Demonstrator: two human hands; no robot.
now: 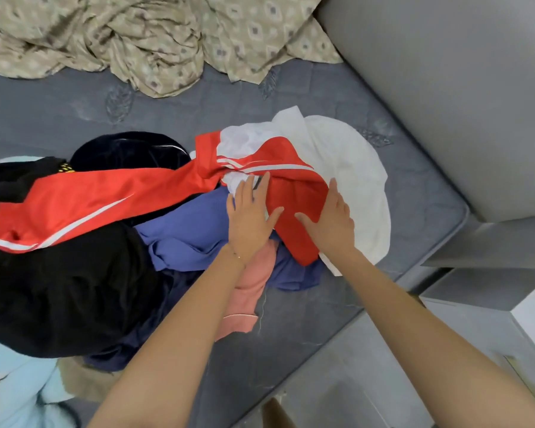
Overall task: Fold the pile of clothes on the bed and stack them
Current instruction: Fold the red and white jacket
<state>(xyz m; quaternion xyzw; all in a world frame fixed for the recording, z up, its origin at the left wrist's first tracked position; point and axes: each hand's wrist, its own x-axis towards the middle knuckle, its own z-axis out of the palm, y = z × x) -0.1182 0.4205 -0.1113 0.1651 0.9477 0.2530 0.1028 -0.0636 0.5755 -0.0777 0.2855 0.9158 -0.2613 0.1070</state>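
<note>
Near the bed (198, 97) corner, pressing left hand (250, 217) and right hand (329, 217) flat, fingers straight, gripping nothing, onto a red garment (297, 186) atop the unfolded pile of clothes (183, 230), apparently spreading it smooth for a first fold. No stack begun yet.

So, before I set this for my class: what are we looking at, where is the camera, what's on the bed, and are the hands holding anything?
No machine here: a person works with bare hands. The one picture comes from a camera on their head, looking down. On the grey bed lies a loose pile: a red top, white cloth, blue cloth, pink cloth and black cloth, with a beige sheet crumpled behind. The left hand and right hand lie flat, fingers straight, on the pile at the red top's fold. Neither grips anything.
</note>
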